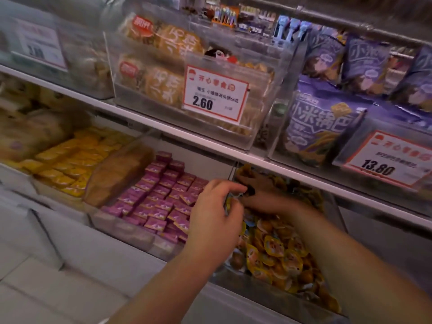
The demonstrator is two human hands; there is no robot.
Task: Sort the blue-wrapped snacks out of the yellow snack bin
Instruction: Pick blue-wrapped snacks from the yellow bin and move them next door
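The yellow snack bin point(268, 291), a clear box on the lower shelf, is full of small yellow-wrapped snacks point(278, 251). My left hand point(215, 216) hovers over its left side, fingers curled round a small blue-edged snack point(230, 202). My right hand point(259, 190) reaches deep into the back of the bin, under the shelf above, its fingers buried among the yellow snacks. A bit of blue wrapper point(251, 224) shows just below my right wrist. What the right fingers touch is hidden.
Left of the bin sits a clear bin of purple packets point(161, 195), then one of yellow packets point(72, 164). The white shelf edge point(304, 176) hangs low over the bin's back. Above are bread packs, purple bags and price tags point(216, 94).
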